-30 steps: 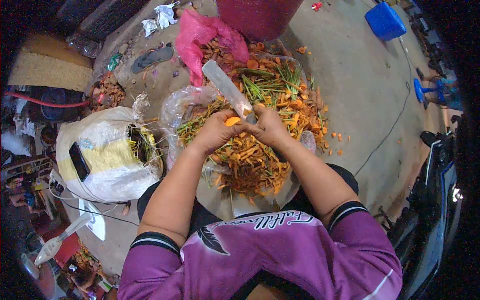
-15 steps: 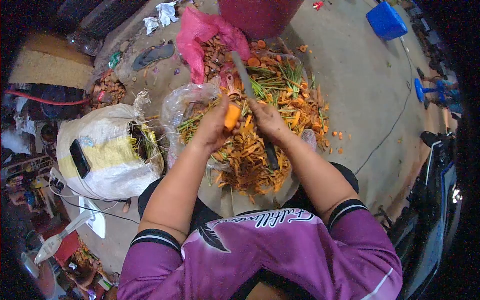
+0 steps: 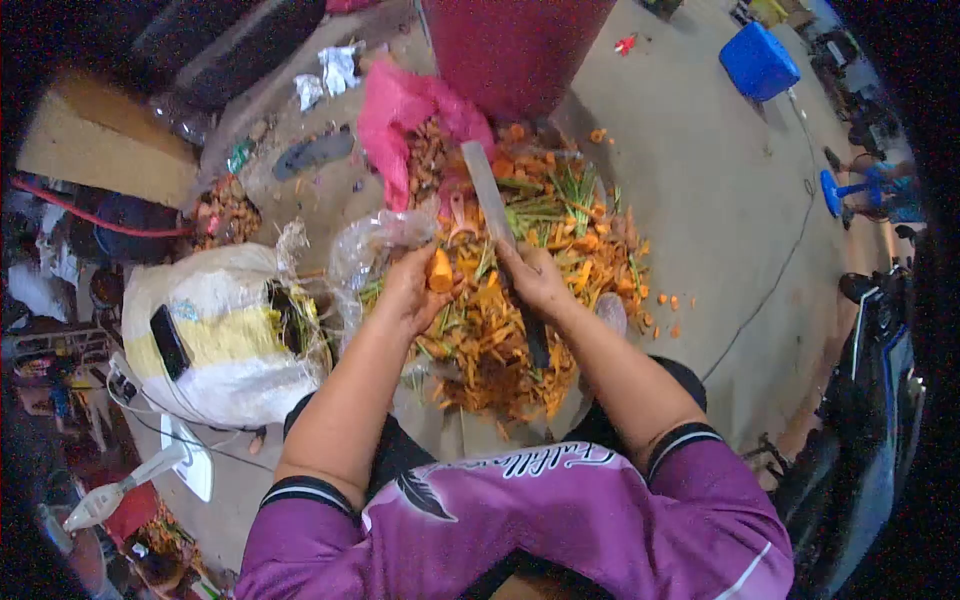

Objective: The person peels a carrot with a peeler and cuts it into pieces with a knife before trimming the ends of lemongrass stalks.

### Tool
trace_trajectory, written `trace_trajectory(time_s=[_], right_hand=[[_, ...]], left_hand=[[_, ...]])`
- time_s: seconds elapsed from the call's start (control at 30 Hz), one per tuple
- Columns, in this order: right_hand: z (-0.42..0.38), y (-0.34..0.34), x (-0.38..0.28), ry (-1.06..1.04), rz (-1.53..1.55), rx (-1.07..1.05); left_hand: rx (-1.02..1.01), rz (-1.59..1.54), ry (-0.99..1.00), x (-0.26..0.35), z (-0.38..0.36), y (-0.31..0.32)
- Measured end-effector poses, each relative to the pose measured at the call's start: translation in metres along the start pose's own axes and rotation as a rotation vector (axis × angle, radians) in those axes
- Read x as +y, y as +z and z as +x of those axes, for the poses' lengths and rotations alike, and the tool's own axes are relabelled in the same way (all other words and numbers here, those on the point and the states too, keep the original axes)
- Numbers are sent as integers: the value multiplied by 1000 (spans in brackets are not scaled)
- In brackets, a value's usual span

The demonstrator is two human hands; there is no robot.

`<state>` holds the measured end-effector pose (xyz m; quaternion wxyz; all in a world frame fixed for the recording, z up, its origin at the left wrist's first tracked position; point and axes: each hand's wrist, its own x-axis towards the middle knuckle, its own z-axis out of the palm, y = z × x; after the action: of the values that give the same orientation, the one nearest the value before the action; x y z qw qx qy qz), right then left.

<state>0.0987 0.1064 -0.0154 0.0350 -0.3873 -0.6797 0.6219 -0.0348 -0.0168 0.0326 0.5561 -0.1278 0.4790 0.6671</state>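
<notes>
An orange piece of carrot [image 3: 440, 270] is held in my left hand [image 3: 412, 292], its cut end facing up. My right hand [image 3: 535, 280] grips a large knife [image 3: 484, 187] at the handle, with the broad blade pointing away from me and the dark handle end towards me. Both hands are above a heap of orange peelings [image 3: 500, 355] and green stems. A pink peeler [image 3: 459, 215] lies just beyond my left hand, beside clear plastic [image 3: 365, 250].
A white and yellow sack [image 3: 225, 330] with a phone [image 3: 169, 341] on it stands at left. Ahead are a dark red tub [image 3: 515, 50] and a pink net bag [image 3: 395, 110]. A blue container [image 3: 759, 62] and a cable lie at right.
The carrot piece in my left hand has turned and looks smaller. The knife blade now shows its broad side more. The whole view has shifted, with the surroundings lower in the frame.
</notes>
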Motion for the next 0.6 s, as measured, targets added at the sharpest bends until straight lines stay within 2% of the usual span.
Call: trace_trajectory(time_s=[0.03,0.07,0.13,0.17,0.2,0.23,0.3,0.37,0.43,0.47,0.5,0.53,0.57,0.6], right_hand=[[3,-5,6,74,20,-14],[3,-8,5,62,62,24],[-3,-14,3,79,112,62],[-6,-16,1,94,138,78],[-5,-19,5,134,146,51],[-7,-21,3,155,194,28],[-11,-23,-1,203,290,-26],[-1,-24,15,174,231,-1],[-8,-25,6,210,226,10],[-15,-28,-13,330,67,51],[-15,-26,-10,312,244,1],[-7,-26,4,296,203,1],[-4,-26,12,287,174,-4],[-2,-26,19,279,146,-10]], left_hand=[[43,28,30,9,-6,10],[-37,95,40,29,0,13],[-132,-32,234,75,-3,56],[-223,93,328,109,-5,83],[-293,130,542,135,-18,114],[-429,284,644,170,-20,135],[-969,377,824,229,-16,160],[-462,59,876,194,-106,208],[-652,337,929,184,-106,178],[-668,477,887,195,-85,145],[-675,614,838,197,-71,115],[-424,708,829,174,-78,93],[-268,893,734,164,-76,60],[-171,929,618,154,-66,23]])
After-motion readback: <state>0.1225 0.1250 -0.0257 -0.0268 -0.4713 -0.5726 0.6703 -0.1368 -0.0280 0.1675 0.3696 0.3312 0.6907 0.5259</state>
